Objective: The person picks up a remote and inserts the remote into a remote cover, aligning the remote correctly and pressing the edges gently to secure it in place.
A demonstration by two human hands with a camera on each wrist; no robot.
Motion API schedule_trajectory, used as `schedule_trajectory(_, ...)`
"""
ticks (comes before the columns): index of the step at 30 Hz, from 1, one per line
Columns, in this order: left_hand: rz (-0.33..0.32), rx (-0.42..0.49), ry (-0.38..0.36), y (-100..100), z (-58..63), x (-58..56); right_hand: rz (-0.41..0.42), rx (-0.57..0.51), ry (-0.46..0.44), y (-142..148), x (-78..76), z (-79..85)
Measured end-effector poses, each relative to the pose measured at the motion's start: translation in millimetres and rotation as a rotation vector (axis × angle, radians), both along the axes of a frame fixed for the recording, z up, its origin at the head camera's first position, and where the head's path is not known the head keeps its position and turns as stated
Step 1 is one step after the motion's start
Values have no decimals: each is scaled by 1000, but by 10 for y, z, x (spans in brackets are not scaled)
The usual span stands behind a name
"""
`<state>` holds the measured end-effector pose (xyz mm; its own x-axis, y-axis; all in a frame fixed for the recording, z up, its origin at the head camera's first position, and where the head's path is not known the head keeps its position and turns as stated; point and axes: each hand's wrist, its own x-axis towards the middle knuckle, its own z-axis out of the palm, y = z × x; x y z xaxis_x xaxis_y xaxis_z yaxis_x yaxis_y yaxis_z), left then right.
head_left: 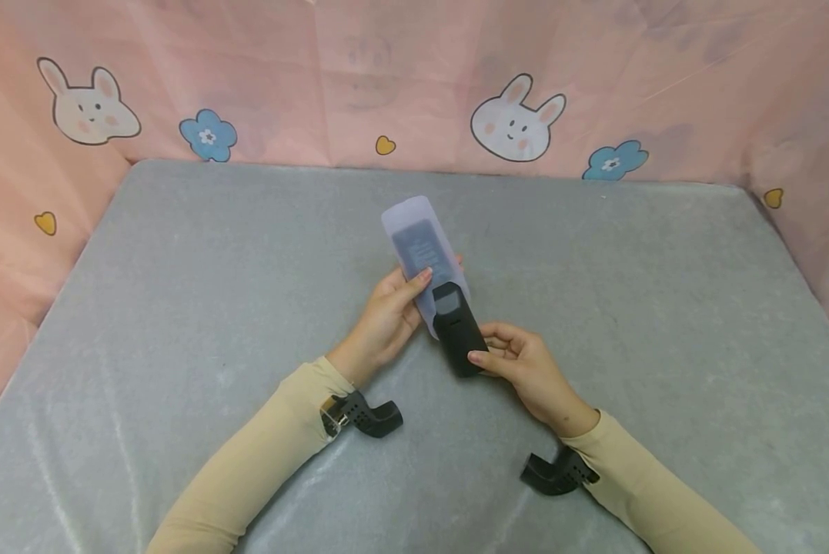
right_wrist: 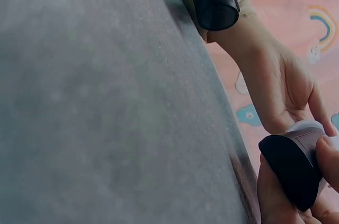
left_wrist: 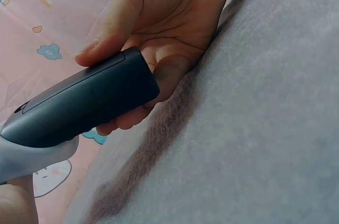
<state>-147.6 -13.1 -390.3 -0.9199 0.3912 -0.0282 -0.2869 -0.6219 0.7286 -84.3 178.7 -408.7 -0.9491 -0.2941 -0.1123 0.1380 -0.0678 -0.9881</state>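
A black remote control [head_left: 461,338] sits partly inside a translucent whitish sleeve [head_left: 414,211], its near end sticking out. Through the sleeve a dark panel with pale print shows. My left hand [head_left: 386,315] grips the sleeve, thumb on top and fingers behind it. With thumb and fingers, my right hand [head_left: 518,358] pinches the bare near end of the remote. The left wrist view shows a seam along the remote's casing [left_wrist: 90,94], with the sleeve's pale rim [left_wrist: 37,158] around its far part. In the right wrist view, the remote's dark end [right_wrist: 291,171] lies between my right fingers.
A grey cloth-covered table [head_left: 213,308] lies under both hands. Pink printed curtains [head_left: 282,77] stand along its back and sides. Black camera mounts are strapped on the left wrist [head_left: 366,415] and right wrist [head_left: 559,471], over beige sleeves.
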Motion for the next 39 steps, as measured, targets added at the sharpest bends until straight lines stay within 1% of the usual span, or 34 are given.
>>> schedule_trajectory(7, 16, -13, -20, 7, 8, -7, -17, -6, -8, -2, -1, 3)
schedule_trajectory(12, 28, -1, -31, -9, 17, -10, -31, -5, -23, -8, -3, 10)
schedule_trajectory(16, 39, 8, -39, -18, 18, -20, -26, -10, -21, -10, -5, 11)
schedule_trajectory(19, 44, 9, -31, -16, 16, -23, -16, -18, -17, -8, -7, 10)
schedule_trajectory(26, 28, -12, -18, 6, 13, -9, -16, -34, -15, 3, -7, -4)
schedule_trajectory(39, 9, -9, -9, 23, -4, -5, -19, -66, -18, 2, -6, -10)
